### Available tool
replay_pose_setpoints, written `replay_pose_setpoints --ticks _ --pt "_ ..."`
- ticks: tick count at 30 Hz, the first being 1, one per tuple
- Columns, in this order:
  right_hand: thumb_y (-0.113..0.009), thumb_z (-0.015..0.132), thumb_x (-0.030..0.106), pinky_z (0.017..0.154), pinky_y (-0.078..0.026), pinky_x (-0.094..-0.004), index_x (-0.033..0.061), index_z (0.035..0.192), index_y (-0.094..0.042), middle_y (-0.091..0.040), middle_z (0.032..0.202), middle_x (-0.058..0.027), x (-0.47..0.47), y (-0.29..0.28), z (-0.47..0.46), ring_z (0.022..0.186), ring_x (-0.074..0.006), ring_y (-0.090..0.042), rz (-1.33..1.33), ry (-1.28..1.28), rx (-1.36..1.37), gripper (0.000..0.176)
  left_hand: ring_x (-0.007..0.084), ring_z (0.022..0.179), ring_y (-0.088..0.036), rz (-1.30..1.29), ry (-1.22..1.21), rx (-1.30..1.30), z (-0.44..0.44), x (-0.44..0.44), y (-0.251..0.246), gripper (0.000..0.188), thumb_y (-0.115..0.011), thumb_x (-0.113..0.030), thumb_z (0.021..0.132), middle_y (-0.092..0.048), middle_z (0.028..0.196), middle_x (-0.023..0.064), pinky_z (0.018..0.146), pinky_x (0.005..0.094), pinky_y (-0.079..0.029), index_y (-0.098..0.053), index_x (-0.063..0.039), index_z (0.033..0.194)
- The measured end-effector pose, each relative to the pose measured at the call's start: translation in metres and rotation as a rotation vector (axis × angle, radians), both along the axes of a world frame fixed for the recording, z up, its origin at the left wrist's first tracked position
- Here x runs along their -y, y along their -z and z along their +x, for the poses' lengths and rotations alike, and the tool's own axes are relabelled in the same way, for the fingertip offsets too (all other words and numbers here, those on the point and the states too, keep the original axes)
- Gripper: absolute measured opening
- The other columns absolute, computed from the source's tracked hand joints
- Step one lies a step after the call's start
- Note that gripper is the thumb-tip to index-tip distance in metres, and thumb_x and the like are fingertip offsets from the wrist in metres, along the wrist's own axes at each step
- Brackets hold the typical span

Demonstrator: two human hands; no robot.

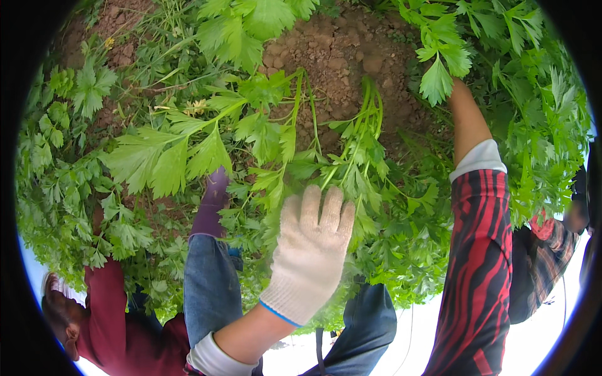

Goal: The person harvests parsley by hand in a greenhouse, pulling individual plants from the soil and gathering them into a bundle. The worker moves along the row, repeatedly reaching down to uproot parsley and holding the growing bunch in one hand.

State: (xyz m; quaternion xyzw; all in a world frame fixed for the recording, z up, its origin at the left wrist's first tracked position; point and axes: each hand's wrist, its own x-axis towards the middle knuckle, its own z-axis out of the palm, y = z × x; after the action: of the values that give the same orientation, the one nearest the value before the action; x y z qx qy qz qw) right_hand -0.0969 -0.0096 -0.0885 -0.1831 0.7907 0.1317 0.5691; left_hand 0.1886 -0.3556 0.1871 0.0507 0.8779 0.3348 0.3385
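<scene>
My left hand [316,249], in a white knit glove with a blue-edged cuff and soil-stained fingertips, lies over leafy celery stalks [360,136] in the middle. Its fingers lie side by side and overlap the leaves; whether they grip any stalk cannot be seen. Those stalks lean from the brown soil [338,51] towards the glove. My right forearm [470,120], below a striped red and black sleeve [479,244] with a white cuff, reaches into celery foliage at the upper right. Leaves [437,80] hide the right hand itself.
Dense celery plants [61,178] stand on both sides, with grass [155,47] at the upper left. Between the plants are my jeans [211,277] and a purple boot [211,202]. A person in a maroon top [106,310] bends at lower left; another person [555,254] is at right.
</scene>
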Motion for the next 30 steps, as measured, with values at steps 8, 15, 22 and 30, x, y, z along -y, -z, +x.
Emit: replay_pose_setpoints --ticks 8,15,22,30 --pt "-0.070 0.085 0.036 0.095 -0.053 -0.0503 0.0107 0.127 -0.068 -0.066 0.135 -0.0178 0.000 0.013 0.011 0.117 -0.0376 -0.066 -0.039 0.128 -0.244 0.049 0.0371 0.127 -0.047 0.034 0.004 -0.012 -0.006 0.002 -0.004 0.074 -0.086 -0.022 0.067 -0.048 0.134 0.0135 0.104 0.0518 -0.043 -0.056 -0.006 0.132" --pt "-0.062 0.091 0.025 0.090 -0.056 -0.0491 0.0108 0.121 -0.072 -0.069 0.130 -0.0162 0.021 0.014 0.021 0.113 -0.0351 -0.069 -0.044 0.003 -0.370 0.035 0.0380 0.125 -0.048 0.075 0.024 -0.007 -0.010 0.004 -0.006 0.073 -0.084 -0.021 0.067 -0.049 0.132 0.0138 0.104 0.0516 -0.044 -0.056 -0.006 0.132" --pt "-0.055 0.096 0.015 0.086 -0.058 -0.0479 0.0109 0.116 -0.076 -0.072 0.124 -0.0145 0.049 -0.004 0.047 0.109 -0.0326 -0.072 -0.045 -0.041 -0.499 0.029 0.0380 0.124 -0.049 0.034 0.125 0.018 -0.022 0.006 -0.016 0.074 -0.085 -0.020 0.068 -0.049 0.131 0.0138 0.102 0.0508 -0.045 -0.054 -0.006 0.134" --pt "-0.062 0.089 0.011 0.079 -0.061 -0.0391 0.0113 0.097 -0.081 -0.079 0.105 -0.0100 0.087 -0.045 0.082 0.100 -0.0264 -0.076 0.032 -0.007 -0.454 0.020 0.0387 0.123 -0.049 0.027 0.213 0.001 -0.022 0.002 -0.015 0.080 -0.087 -0.023 0.067 -0.048 0.132 0.0147 0.103 0.0519 -0.045 -0.051 -0.006 0.136"
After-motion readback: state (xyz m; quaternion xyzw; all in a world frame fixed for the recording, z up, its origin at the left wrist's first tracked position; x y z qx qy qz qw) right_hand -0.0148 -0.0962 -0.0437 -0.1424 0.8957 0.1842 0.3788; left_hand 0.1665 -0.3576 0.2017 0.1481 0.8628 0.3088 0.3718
